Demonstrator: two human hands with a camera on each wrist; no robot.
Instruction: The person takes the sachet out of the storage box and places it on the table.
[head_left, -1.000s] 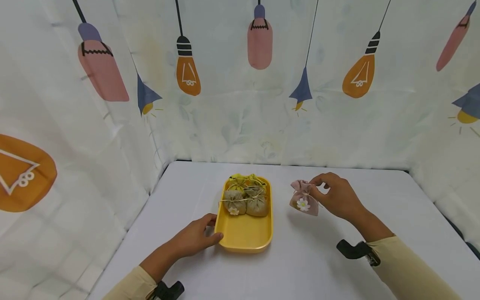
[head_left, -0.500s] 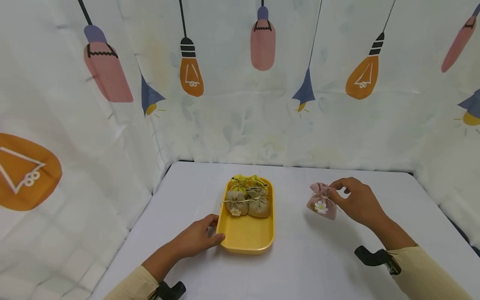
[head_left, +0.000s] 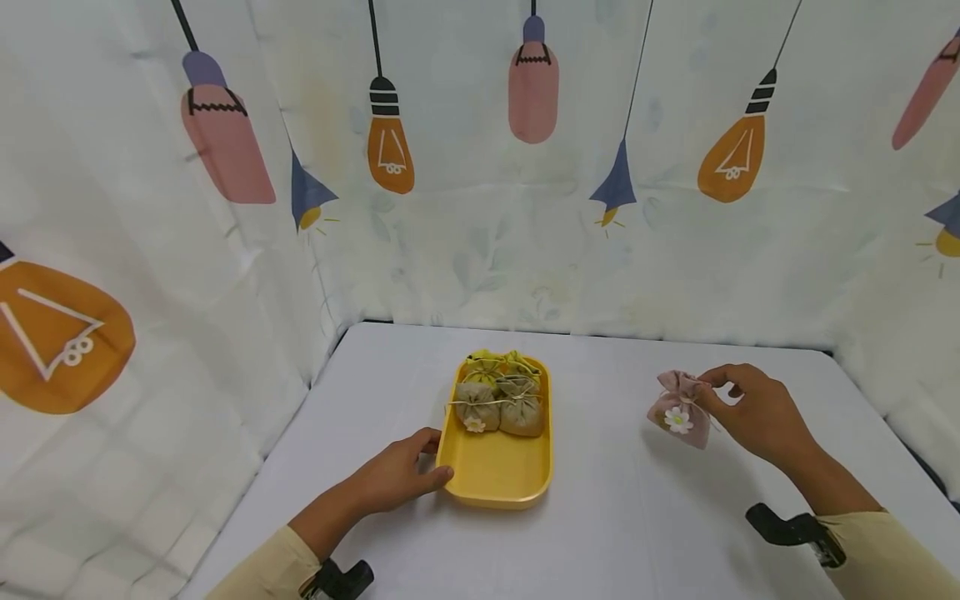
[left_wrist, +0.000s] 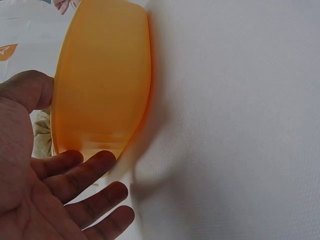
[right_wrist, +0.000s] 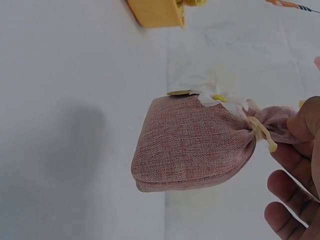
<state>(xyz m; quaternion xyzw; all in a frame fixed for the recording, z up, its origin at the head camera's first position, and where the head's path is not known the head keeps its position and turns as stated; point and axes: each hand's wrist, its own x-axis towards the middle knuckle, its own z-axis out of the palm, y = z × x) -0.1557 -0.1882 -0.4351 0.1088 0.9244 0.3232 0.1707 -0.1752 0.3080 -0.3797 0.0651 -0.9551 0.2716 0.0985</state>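
In the head view my right hand [head_left: 759,412] pinches a pink drawstring pouch [head_left: 682,417] by its gathered neck, lifted above the table. A white flower with a yellow centre decorates its front; a pale cord ties it, clear in the right wrist view on the pouch [right_wrist: 195,145]. My left hand [head_left: 393,473] holds the left side of a yellow tray [head_left: 495,475], thumb over the rim, index and middle fingers at the outer wall [left_wrist: 100,75]; the other fingers are spread. Two beige pouches [head_left: 498,408] lie in the tray, with yellow-green pouches [head_left: 502,364] behind them.
The tray stands on a table covered in white cloth [head_left: 600,517]. Close behind and at the left hang white curtains [head_left: 465,250] printed with lamps and bulbs. A dark camera mount [head_left: 795,529] juts out from the right wrist, another [head_left: 341,579] from the left.
My right hand has moved to the right with the pink pouch, away from the tray. The left hand and the tray keep their places; the head view has shifted slightly.
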